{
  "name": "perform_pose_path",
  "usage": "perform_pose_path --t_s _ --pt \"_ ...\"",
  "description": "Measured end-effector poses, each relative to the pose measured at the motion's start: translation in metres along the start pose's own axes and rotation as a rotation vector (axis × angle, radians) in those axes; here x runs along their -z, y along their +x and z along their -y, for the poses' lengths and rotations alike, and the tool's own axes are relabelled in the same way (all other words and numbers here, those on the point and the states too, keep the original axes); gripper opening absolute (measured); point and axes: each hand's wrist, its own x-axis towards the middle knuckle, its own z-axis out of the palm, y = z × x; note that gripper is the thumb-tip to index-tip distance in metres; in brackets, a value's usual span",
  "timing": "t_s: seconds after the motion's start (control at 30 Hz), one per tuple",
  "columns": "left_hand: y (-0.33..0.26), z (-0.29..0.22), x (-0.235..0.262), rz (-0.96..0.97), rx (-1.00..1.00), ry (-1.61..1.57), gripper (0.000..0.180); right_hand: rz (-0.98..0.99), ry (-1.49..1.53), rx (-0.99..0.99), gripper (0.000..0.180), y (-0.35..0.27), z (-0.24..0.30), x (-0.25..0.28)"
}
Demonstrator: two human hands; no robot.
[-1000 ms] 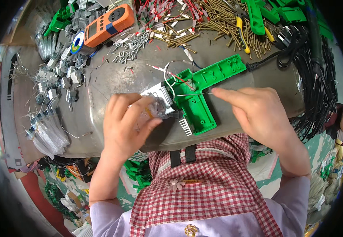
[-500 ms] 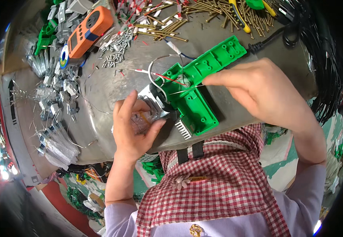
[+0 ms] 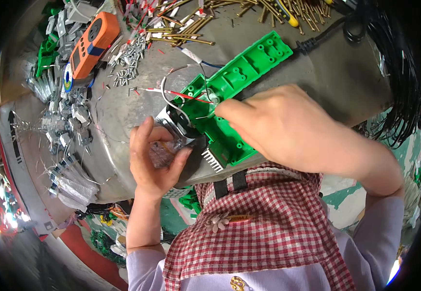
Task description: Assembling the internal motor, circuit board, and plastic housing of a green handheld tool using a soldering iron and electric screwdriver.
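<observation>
We found the long green plastic housing [image 3: 230,92] open, wires loose; our left hand [image 3: 155,155] cupped a small silver motor [image 3: 174,127], right hand [image 3: 278,126] pinched a thin white wire [image 3: 205,99]

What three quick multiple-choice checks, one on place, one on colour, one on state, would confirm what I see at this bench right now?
1. Where does the orange meter lie?
A. far left of the bench
B. under the right hand
C. on the apron

2. What colour is the plastic housing?
A. blue
B. green
C. white

3. What is the left hand doing?
A. resting flat and empty
B. cupping a small metal part
C. holding the meter

Key: 1 A, it sits at the upper left beside loose screws. 2 B, the long shell is bright green. 3 B, its fingers curl around the part while the right hand pinches at the wires.
</observation>
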Motion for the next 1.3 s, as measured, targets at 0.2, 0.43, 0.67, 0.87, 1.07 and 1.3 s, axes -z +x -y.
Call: perform_pose_path --t_s 0.2,0.43,0.67,0.87,1.07,1.3 --pt "0.001 -0.002 -0.001 0.006 0.069 -0.060 0.068 -0.190 -0.306 0.162 0.032 0.013 0.013 -0.019" --pt "0.005 -0.010 0.002 -0.012 0.175 -0.042 0.059 -0.101 -0.453 0.176 0.032 0.032 0.021 -0.016" --pt "0.013 -0.013 0.004 0.017 0.138 -0.106 0.052 -0.016 -0.635 0.187 0.036 0.027 0.024 -0.021" --pt "0.025 -0.024 0.009 -0.008 -0.036 0.090 0.026 -0.080 -0.100 -0.083 0.049 -0.034 0.005 0.031" --pt "0.047 -0.035 -0.005 0.225 -0.218 0.012 0.046 -0.051 0.062 -0.256 0.047 -0.060 -0.010 0.014" --pt "0.032 -0.025 -0.007 0.214 -0.205 0.056 0.076 -0.020 0.389 -0.194 0.038 -0.023 0.012 0.017"
